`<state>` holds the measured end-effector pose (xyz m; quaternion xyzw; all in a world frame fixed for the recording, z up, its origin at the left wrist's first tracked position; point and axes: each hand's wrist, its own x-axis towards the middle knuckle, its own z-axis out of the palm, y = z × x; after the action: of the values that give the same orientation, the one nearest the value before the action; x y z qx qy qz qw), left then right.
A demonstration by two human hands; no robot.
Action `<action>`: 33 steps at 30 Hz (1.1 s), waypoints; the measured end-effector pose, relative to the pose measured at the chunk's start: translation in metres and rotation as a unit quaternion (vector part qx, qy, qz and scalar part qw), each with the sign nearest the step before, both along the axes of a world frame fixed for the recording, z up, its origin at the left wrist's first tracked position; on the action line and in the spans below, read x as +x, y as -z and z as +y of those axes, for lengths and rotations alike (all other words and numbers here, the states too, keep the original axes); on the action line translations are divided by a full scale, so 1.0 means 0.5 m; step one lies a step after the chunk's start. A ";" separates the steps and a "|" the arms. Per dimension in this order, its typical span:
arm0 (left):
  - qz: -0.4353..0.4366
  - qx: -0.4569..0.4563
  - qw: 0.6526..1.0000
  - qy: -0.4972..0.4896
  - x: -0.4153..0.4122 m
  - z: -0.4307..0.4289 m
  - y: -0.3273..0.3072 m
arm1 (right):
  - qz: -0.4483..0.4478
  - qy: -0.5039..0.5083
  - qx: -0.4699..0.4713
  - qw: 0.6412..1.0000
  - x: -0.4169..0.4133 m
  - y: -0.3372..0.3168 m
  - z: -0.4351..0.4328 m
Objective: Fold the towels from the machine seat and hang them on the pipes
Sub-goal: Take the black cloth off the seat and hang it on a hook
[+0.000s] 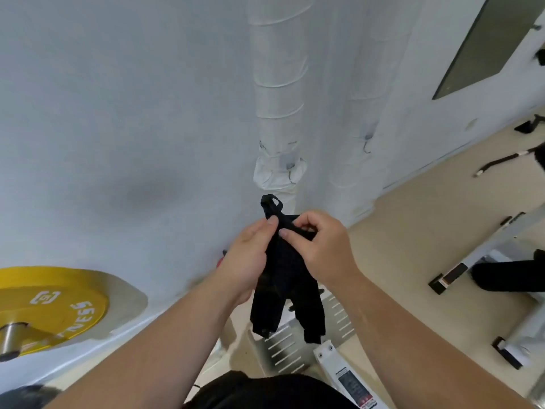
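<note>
A black towel [287, 293] hangs folded in front of me, its lower ends dangling above a machine footplate. A small loop at its top sticks up above my fingers. My left hand [250, 258] pinches the towel's upper edge from the left, and my right hand [321, 246] pinches it from the right, thumbs almost touching. Just beyond the towel stands a white wrapped pipe [278, 93] against the wall, with a second wrapped pipe [358, 119] to its right. Small hooks show on both pipes.
A yellow weight plate [50, 308] on a bar sits at lower left. A white machine frame with a ribbed footplate [292, 352] lies below the towel. More machine legs [472, 261] and a dark shape stand at right on the beige floor.
</note>
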<state>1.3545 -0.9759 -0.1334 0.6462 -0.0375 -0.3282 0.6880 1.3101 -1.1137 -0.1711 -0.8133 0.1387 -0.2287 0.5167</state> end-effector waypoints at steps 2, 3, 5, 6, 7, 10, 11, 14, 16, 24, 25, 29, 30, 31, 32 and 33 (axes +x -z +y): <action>-0.009 -0.020 0.999 -0.028 -0.006 -0.040 -0.004 | -0.004 -0.012 0.005 1.000 0.008 0.004 -0.029; -0.012 -0.027 0.999 -0.043 -0.007 -0.057 -0.006 | 0.000 -0.013 0.004 1.000 0.013 0.005 -0.040; -0.017 -0.028 0.997 -0.066 -0.002 -0.085 -0.008 | 0.015 -0.009 -0.001 1.000 0.026 0.006 -0.059; -0.023 -0.020 0.997 -0.073 0.004 -0.095 -0.007 | 0.023 -0.010 -0.005 1.000 0.033 0.006 -0.066; -0.025 -0.014 0.997 -0.078 0.010 -0.103 -0.007 | 0.031 -0.014 -0.009 0.999 0.039 0.005 -0.073; -0.032 0.006 0.996 -0.087 0.035 -0.113 -0.004 | 0.032 -0.027 -0.005 0.999 0.053 -0.006 -0.091; -0.034 0.013 0.996 -0.086 0.044 -0.113 0.000 | 0.022 -0.026 0.008 0.999 0.057 -0.013 -0.097; -0.065 0.052 0.995 -0.052 0.076 -0.100 0.008 | 0.034 -0.020 0.043 0.998 0.079 -0.038 -0.106; -0.093 0.052 0.994 0.011 0.107 -0.084 0.004 | 0.078 -0.029 0.018 0.996 0.109 -0.053 -0.092; -0.086 -0.003 0.989 0.118 0.186 -0.055 -0.001 | 0.081 0.029 0.084 0.993 0.165 -0.083 -0.048; -0.086 -0.005 0.988 0.131 0.197 -0.053 -0.002 | 0.077 0.032 0.101 0.991 0.169 -0.089 -0.043; -0.055 -0.035 0.984 0.165 0.231 -0.054 0.000 | 0.070 0.044 0.158 0.984 0.180 -0.112 -0.034; -0.063 -0.038 0.983 0.168 0.238 -0.057 0.005 | 0.078 0.041 0.152 0.985 0.180 -0.117 -0.035; -0.071 -0.042 0.982 0.169 0.243 -0.061 0.009 | 0.085 0.035 0.141 0.986 0.181 -0.120 -0.038; -0.077 -0.046 0.981 0.170 0.246 -0.066 0.013 | 0.091 0.030 0.133 0.987 0.181 -0.123 -0.042; -0.082 -0.049 0.980 0.172 0.247 -0.073 0.016 | 0.097 0.028 0.128 0.987 0.180 -0.124 -0.048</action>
<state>1.4780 -1.0123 -0.1413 0.6202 -0.2202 -0.3852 0.6469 1.4003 -1.1377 -0.1091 -0.7544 0.2390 -0.1439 0.5942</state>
